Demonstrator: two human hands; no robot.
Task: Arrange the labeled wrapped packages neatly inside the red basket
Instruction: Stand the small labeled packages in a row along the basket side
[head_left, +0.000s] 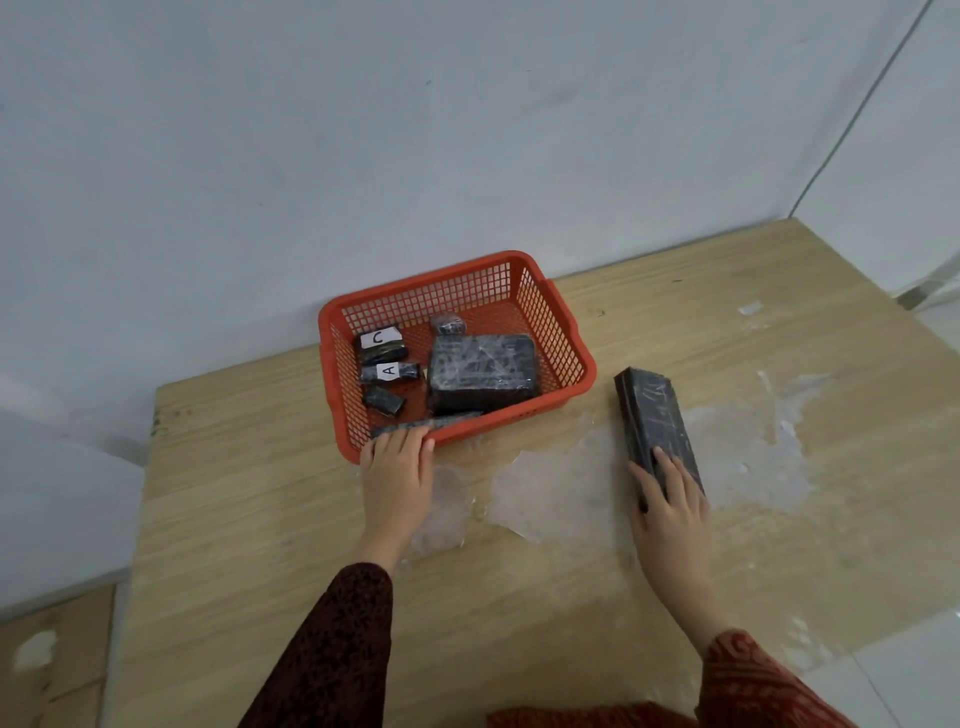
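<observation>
A red mesh basket (563, 332) stands on the wooden table near the wall. Inside lie a large black wrapped block (480, 371), a package labelled C (380, 344), a package labelled A (390, 371), a small unlabelled one (384, 401), a round one (449, 326) and a thin long package (431, 423) along the near wall. My left hand (397, 467) rests on the basket's near rim with its fingertips on that thin package. My right hand (670, 499) grips the near end of a long black wrapped package (652, 415) lying on the table right of the basket.
Patches of clear film or residue (545, 493) cover the table (260, 467) between my hands and to the right. The grey wall runs behind the basket. The table's left edge drops to a floor at lower left.
</observation>
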